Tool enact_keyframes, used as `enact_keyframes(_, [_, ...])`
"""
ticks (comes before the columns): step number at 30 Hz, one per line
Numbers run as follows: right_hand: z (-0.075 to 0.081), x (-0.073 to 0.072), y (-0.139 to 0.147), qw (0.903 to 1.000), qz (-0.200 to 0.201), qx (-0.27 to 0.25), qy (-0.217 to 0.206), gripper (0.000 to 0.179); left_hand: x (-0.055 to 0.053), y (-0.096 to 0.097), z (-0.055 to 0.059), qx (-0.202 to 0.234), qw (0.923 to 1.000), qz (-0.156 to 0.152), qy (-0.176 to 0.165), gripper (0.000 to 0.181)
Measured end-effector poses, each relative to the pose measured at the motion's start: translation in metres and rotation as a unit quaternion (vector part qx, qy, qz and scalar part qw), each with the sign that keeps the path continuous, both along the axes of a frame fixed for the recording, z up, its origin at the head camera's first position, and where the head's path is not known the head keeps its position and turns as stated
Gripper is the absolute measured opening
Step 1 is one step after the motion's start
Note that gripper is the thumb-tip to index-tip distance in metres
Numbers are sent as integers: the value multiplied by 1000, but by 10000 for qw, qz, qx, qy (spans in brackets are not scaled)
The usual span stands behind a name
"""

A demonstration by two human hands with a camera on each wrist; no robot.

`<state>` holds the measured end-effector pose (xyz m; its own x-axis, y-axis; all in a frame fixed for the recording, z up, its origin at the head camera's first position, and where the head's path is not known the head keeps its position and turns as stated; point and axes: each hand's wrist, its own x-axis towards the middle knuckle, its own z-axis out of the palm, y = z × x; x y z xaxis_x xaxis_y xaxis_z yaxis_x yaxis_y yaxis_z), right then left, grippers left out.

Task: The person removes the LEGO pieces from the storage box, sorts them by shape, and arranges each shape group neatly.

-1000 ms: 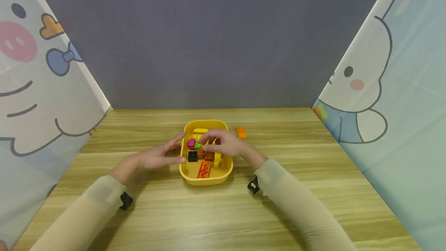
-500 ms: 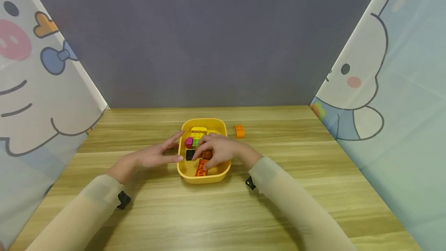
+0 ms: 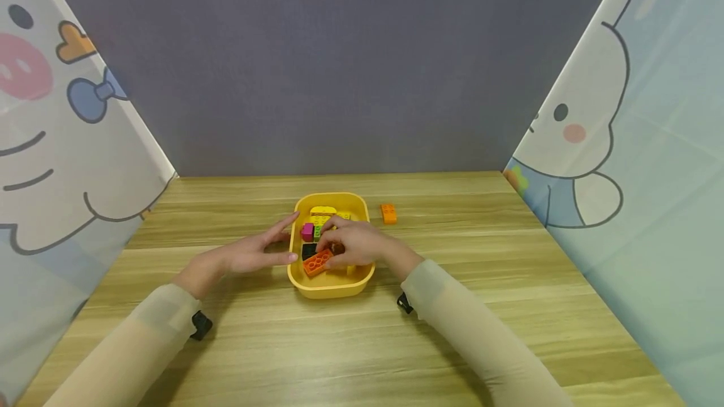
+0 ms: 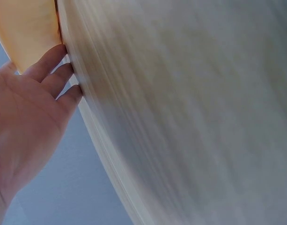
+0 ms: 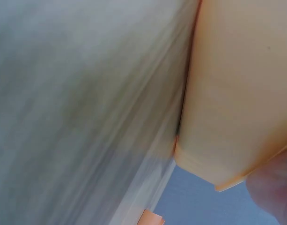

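A yellow plastic bin with several toy building bricks in it stands on the table. Against its left side rests my left hand, fingers spread and thumb tip at the rim; the left wrist view shows those fingers beside the bin wall. My right hand reaches over the right rim into the bin. Between its thumb and fingers it pinches one end of an orange-red building brick, whose hollow underside shows. A black brick lies just behind that one. The right fingers partly hide a brown brick.
Inside the bin are also a magenta brick, a green brick and yellow bricks. Outside, behind the bin on the right, an orange brick lies on the wooden table. A grey panel stands at the table's back.
My right hand moved forward within the bin, from the brown bricks to the orange-red brick, and took hold of it. That brick has turned and shifted left. My left hand stayed at the rim.
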<state>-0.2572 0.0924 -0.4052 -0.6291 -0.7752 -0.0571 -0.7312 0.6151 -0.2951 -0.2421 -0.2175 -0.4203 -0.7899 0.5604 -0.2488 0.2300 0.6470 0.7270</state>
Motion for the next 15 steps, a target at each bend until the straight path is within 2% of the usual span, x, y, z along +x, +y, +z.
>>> enact_keyframes(5, [-1, 2, -3, 9994, -15, 342, 57, 51, 0, -1, 0, -9, 10000, -10, -20, 99])
enact_keyframes(10, [-1, 1, -3, 9986, 16, 496, 188, 44, 1, -1, 2, -55, 10000, -6, -22, 100])
enact_keyframes(15, [-2, 0, -3, 9995, -93, 247, 162, 35, 1, 0, 2, -57, 10000, -27, 13, 100])
